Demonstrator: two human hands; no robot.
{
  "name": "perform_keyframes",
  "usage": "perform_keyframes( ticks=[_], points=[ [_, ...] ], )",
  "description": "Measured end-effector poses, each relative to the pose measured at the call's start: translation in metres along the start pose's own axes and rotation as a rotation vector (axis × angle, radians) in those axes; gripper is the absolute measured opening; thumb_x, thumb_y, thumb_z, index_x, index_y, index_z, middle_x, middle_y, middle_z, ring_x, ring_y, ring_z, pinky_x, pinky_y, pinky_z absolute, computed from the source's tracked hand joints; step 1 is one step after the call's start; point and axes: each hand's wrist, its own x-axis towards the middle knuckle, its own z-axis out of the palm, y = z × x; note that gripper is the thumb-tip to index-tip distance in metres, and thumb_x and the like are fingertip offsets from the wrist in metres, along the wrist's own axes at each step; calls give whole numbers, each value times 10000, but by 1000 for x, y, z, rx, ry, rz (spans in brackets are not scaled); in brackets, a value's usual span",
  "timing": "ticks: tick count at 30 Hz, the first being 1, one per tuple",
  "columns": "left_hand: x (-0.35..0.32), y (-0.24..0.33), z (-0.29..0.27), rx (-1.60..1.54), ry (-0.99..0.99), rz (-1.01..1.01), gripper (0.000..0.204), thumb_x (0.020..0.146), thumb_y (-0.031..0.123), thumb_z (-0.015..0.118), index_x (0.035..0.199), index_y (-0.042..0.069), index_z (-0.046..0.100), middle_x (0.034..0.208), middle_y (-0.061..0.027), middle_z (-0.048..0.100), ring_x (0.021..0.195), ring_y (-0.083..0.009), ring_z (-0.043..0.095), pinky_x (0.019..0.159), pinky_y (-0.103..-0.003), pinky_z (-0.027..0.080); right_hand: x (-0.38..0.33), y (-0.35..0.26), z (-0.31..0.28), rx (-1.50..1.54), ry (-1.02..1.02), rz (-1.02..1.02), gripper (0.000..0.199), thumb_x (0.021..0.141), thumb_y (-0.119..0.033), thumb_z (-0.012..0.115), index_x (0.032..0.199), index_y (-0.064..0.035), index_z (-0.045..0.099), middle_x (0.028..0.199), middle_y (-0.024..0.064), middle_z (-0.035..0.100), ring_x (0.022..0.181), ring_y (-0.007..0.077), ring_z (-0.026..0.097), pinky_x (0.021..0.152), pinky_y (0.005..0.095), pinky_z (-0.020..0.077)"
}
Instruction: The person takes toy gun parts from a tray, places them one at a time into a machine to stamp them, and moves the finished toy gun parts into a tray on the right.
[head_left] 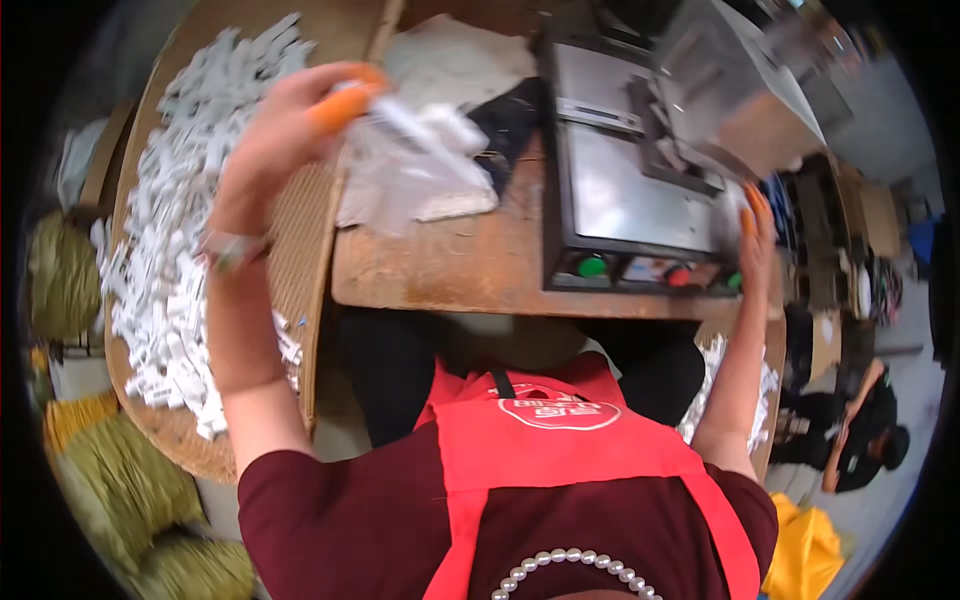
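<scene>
Part (402,122), white, pinched in the left hand (292,118) above the tabletop (430,268), near its left edge: probably light, stiff, smooth; hold by one end. Right hand (758,228) beside machine (635,195); grip indeterminable.

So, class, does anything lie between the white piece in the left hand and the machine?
Yes: crumpled pale material and dark fabric lie on the table between the white piece and the machine. The left hand appears raised, so they may not block it.
</scene>
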Motion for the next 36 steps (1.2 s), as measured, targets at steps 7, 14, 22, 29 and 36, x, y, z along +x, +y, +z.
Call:
perform_keyframes(
  ticks=[7,14,22,29,36],
  points=[
    [133,9,204,-85,-73,164,376,872,276,618,1090,-29,600,683,-11,576,532,-54,476,445,-213,340,54,-16,68,280,77,-118,251,807,-86,643,1056,-62,640,1028,162,618,983,338,564,849,378,433],
    [10,26,271,473,115,456,633,835,281,656,1309,-40,387,1297,-272,441,1161,-417,456,954,-434,410,52,12,47,187,486,-48,243,762,-131,690,974,-26,633,951,148,615,916,315,573,807,381,452],
    [-41,13,284,517,341,596,464,829,31,589,1266,-38,452,1253,-233,489,1103,-383,479,943,-413,401,-109,-38,-165,-224,934,96,399,834,45,559,1228,27,492,1285,142,509,1189,262,480,1063,374,300],
    [4,43,309,423,380,763,492,800,22,599,1268,-15,451,1238,-231,476,1045,-392,482,889,-439,410,-138,42,-52,465,393,488,439,936,-157,518,1327,24,432,1321,127,488,1258,209,417,1053,300,292],
    [110,76,369,692,334,792,302,810,195,613,1088,77,615,1036,-143,606,1047,-338,499,830,-419,409,-103,51,4,528,325,573,445,957,-278,512,1336,-54,453,1306,133,491,1227,232,431,1013,309,320]
  ],
)
